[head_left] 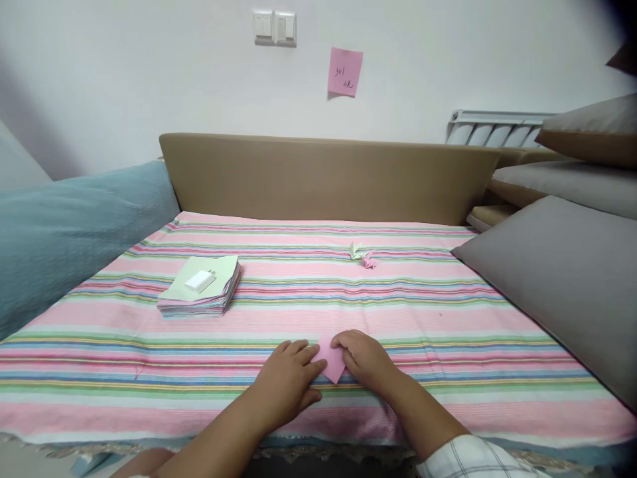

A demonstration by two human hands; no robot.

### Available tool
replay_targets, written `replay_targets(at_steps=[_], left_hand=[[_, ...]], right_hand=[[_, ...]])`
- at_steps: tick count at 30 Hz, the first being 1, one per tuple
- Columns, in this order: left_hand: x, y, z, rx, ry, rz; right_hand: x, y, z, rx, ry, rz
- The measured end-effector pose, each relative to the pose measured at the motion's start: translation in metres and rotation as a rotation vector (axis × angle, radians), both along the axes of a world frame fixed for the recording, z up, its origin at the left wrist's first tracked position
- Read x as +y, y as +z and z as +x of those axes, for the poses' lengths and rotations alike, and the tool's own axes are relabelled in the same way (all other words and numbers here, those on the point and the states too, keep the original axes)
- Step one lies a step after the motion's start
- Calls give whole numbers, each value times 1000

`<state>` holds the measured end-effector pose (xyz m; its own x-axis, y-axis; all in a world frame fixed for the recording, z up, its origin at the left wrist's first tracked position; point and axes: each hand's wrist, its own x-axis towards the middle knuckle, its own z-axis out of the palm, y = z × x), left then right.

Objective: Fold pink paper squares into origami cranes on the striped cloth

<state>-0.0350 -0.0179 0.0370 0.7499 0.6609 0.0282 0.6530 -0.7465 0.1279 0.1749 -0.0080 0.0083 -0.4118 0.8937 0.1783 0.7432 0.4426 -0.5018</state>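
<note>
A small folded piece of pink paper [330,359] lies on the striped cloth in front of me, one corner pointing towards me. My left hand [290,380] rests at its left side with fingers spread, two fingertips lying on the paper's edge. At the right side, my right hand [365,357] has its fingers curled and closed on the paper's edge; its thumb is partly hidden. Farther back stand two small origami cranes, a pale green crane [355,250] and a pink crane [369,259], close beside each other.
A stack of coloured paper squares [226,292] sits at the left, with a white plug adapter [200,281] on top. Grey cushions [562,285] line the right side. A teal-covered armrest [84,219] is at the left, and a brown backrest [323,179] runs behind the striped cloth [149,372].
</note>
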Motion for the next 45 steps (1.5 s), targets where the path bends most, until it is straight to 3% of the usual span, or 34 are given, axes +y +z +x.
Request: replay_targets(at_steps=[7, 19, 25, 45], left_hand=[[-4, 16, 1, 38, 38, -66], [-4, 23, 5, 97, 114, -104], [-3, 24, 5, 113, 143, -102], [-1, 26, 5, 155, 109, -64]], right_hand=[[0, -2, -6, -50, 26, 42], [-1, 4, -19, -164, -54, 26], [-3, 4, -18, -209, -19, 11], [-8, 9, -4, 0, 57, -92]])
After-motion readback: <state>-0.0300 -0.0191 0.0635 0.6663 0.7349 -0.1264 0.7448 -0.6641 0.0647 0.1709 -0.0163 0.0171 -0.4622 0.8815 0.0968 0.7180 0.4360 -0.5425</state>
